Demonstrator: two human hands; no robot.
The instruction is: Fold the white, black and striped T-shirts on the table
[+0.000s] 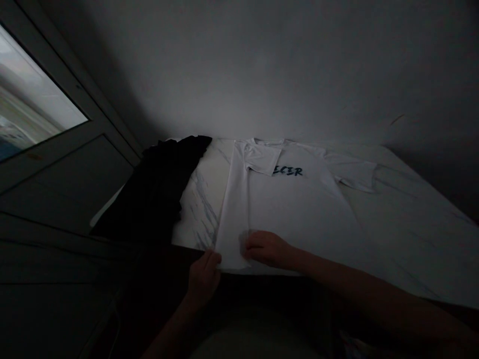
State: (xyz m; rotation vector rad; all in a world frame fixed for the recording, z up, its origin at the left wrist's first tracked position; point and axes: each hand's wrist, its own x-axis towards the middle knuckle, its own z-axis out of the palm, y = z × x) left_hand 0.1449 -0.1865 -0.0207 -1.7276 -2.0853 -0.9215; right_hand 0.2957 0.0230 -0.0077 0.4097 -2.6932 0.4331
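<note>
Pinching the near L corner of the white T-shirt (pixel 299 209), the L hand (pixel 204 276) sits at the front edge of the bench (pixel 411 234); its grip is closed, w/ thumb and fingers on the hem. R hand (pixel 267 248): fingers curled, in contact w/ the cloth near the inner edge of the folded strip (pixel 234 214), just R of the L hand. R grip: partly closed; fingertips blurred, so cannot tell if fabric is held. T-shirt pos.: flat on the bench, print up, neckline (pixel 269 142) at the far edge by the wall (pixel 262 75), hem at the near edge. L side is folded inward as a long strip; the L sleeve (pixel 264 157) lies across the chest, overlapping the L end of the dark print (pixel 288 171), w/ "ECER" legible. R sleeve (pixel 354 172) is spread outward on the bench. Adj. item: black cloth (pixel 149 184), rumpled, at the L end of the bench, apart from the T-shirt. Far L: door (pixel 63 174) w/ glass pane (pixel 33 94). Lighting: dim.
</note>
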